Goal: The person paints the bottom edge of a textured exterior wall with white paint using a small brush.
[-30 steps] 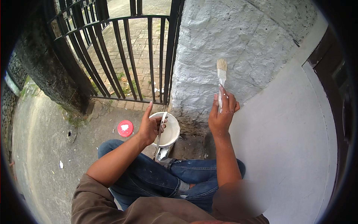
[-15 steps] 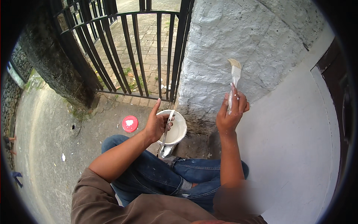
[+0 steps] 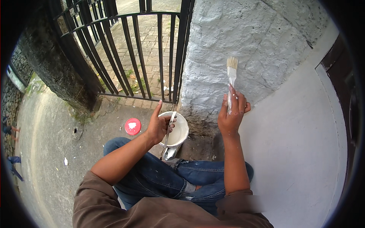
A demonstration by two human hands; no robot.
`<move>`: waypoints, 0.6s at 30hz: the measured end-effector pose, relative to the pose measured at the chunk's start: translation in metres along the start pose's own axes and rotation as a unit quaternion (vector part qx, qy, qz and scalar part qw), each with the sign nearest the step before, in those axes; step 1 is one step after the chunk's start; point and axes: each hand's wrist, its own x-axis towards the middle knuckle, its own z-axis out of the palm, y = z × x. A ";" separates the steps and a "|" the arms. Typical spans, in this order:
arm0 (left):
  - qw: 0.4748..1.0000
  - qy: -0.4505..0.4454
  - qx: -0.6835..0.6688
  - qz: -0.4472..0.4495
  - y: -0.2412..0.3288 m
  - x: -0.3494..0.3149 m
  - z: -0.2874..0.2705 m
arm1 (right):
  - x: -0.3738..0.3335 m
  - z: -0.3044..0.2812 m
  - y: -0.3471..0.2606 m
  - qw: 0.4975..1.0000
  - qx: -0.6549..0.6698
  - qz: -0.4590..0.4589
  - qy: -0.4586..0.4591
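My right hand (image 3: 232, 116) grips a paintbrush (image 3: 231, 76) by its white, paint-smeared handle. The pale bristles point up against the rough, white-painted wall (image 3: 213, 41); I cannot tell whether they touch it. Paint specks dot the fingers. My left hand (image 3: 157, 127) has its fingers hooked around the handle (image 3: 169, 127) of a white bucket (image 3: 183, 138), thumb sticking up. Pale paint lies inside the bucket, which stands in front of my bent knees. The left fingertips are partly hidden by the handle.
A red lid (image 3: 132, 126) with white paint on it lies on the concrete ground. Ahead is a black metal gate (image 3: 160, 57) beside a dark mossy post (image 3: 61, 64). A smooth pale wall (image 3: 289, 152) closes off the right. Another person's legs (image 3: 14, 165) show at the far left.
The brush has moved slightly left and up along the wall, its bristles straighter than before. My left hand stays nearly still at the bucket. The person at far left has shifted.
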 end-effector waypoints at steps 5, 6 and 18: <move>1.000 -0.001 0.009 0.007 -0.001 -0.001 0.001 | -0.002 -0.003 -0.002 1.000 -0.017 -0.006 -0.015; 1.000 -0.001 0.009 0.007 -0.001 -0.001 0.003 | -0.002 -0.006 -0.002 1.000 -0.024 -0.003 -0.019; 1.000 0.029 0.000 0.007 -0.010 0.007 -0.017 | 0.002 0.010 -0.016 0.999 0.014 -0.029 0.008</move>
